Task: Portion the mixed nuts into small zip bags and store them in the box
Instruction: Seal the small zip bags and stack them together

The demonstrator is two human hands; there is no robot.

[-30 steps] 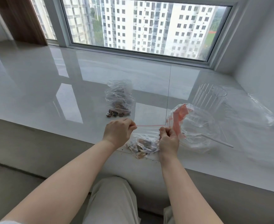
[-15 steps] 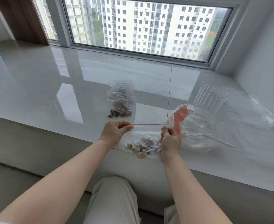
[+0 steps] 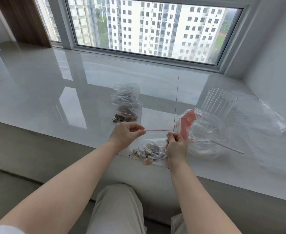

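While your left hand [image 3: 127,135] and right hand [image 3: 176,146] each pinch an end of the zip bag [image 3: 149,152] at 6 o'clock on the tabletop [image 3: 54,92], keep the red strip taut; press along it evenly toward 3 o'clock.

Single head-worn view, looking forward and down, close above the hands, facing the window
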